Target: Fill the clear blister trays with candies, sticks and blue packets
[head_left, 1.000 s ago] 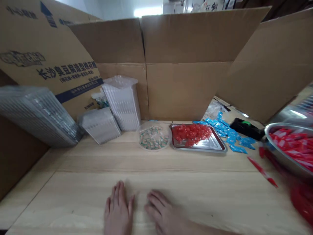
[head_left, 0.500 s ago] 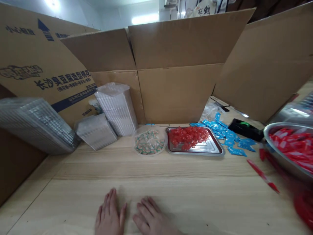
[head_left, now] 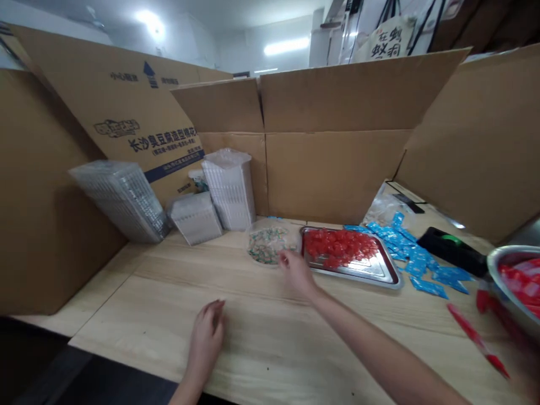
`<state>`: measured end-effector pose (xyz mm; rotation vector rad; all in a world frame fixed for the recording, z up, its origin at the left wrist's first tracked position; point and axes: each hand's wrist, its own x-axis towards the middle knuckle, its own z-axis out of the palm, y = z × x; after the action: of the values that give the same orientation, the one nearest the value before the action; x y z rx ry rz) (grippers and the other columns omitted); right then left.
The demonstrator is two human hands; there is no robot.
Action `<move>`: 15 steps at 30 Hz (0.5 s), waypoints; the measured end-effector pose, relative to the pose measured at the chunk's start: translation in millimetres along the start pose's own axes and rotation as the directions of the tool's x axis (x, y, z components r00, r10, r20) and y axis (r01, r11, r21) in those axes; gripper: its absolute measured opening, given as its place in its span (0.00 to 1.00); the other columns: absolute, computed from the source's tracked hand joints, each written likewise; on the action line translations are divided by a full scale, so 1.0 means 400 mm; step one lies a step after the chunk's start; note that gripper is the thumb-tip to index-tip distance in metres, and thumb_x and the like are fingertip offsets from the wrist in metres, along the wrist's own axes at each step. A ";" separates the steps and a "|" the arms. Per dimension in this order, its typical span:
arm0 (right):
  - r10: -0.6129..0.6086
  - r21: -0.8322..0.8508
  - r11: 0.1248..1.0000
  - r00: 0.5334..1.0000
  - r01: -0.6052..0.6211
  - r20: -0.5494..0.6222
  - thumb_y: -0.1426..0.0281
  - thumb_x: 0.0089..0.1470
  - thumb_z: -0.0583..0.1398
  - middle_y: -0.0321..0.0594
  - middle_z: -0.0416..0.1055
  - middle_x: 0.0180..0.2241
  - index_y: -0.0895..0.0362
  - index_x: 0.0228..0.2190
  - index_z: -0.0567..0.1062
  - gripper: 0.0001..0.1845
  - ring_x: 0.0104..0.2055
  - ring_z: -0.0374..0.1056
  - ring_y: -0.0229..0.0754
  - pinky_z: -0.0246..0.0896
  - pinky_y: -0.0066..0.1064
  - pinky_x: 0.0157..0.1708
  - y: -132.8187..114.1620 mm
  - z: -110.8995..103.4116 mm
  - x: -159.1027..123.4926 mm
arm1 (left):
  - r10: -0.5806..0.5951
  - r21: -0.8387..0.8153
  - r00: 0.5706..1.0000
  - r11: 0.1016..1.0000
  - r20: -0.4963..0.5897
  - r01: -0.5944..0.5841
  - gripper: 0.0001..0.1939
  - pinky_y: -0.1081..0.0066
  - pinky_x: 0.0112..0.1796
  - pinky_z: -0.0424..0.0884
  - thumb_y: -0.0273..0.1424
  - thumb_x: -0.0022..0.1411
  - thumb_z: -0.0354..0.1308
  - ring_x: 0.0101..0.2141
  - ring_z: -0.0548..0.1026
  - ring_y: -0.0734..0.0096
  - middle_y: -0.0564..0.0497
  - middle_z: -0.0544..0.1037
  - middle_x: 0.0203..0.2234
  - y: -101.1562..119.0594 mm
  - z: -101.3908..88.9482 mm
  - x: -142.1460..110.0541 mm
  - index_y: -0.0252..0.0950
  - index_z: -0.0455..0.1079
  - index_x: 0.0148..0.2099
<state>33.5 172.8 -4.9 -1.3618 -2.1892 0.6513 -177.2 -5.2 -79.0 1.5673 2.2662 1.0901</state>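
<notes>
My right hand [head_left: 297, 273] reaches forward to the right rim of a shallow round clear dish [head_left: 256, 260]. Its fingertips are bunched together over the dish edge, and I cannot make out what is between them. Inside the dish lie many small wrapped pieces [head_left: 265, 242] with green and orange marks. Nearer to me, my left hand [head_left: 206, 332] is just above or on the wooden table, its fingers curled in towards the thumb, with no object visible in them. A metal tray [head_left: 363, 273] stands right of the dish, bearing a heap of small red packets [head_left: 340, 246].
Blue packets [head_left: 415, 261] lie scattered right of the tray beside a black object [head_left: 453, 252]. A metal bowl [head_left: 494, 260] of red packets stands far right, near a red pen-like item [head_left: 476, 337]. Stacked clear trays [head_left: 230, 191] stand at the back left. Cardboard walls [head_left: 320, 174] enclose the table.
Both hands lay flat near the table's front edge. My right hand has moved forward to the dish, and my left hand has curled its fingers. The view has turned left.
</notes>
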 end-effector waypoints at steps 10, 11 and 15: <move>0.447 -0.039 0.894 0.894 -0.446 0.018 0.64 0.56 0.56 0.52 0.72 0.41 0.64 0.36 0.74 0.15 0.46 0.67 0.47 0.59 0.39 0.47 0.054 0.055 0.370 | -0.074 -0.033 0.997 0.997 -0.002 0.074 0.16 0.67 0.40 0.68 0.33 0.60 0.48 0.37 0.71 0.67 0.42 0.70 0.37 0.169 0.147 0.325 0.29 0.66 0.46; 0.473 -0.019 0.881 0.881 -0.472 0.027 0.64 0.56 0.56 0.50 0.71 0.42 0.63 0.37 0.73 0.15 0.46 0.67 0.45 0.59 0.41 0.47 0.052 0.068 0.386 | -0.051 0.009 0.999 0.999 0.003 0.051 0.15 0.66 0.42 0.66 0.33 0.60 0.49 0.40 0.70 0.64 0.41 0.69 0.39 0.175 0.149 0.339 0.30 0.67 0.46; 0.529 0.107 0.840 0.847 -0.532 0.052 0.62 0.56 0.56 0.42 0.70 0.42 0.60 0.40 0.71 0.15 0.43 0.67 0.41 0.63 0.41 0.44 0.048 0.106 0.427 | -0.009 0.189 0.999 0.982 0.036 0.003 0.14 0.57 0.45 0.62 0.33 0.58 0.51 0.47 0.64 0.51 0.36 0.67 0.40 0.193 0.153 0.394 0.29 0.71 0.41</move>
<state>-46.2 329.4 -24.7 -1.9216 -1.7409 0.9754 -156.2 173.6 -32.9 1.6321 2.4092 0.8590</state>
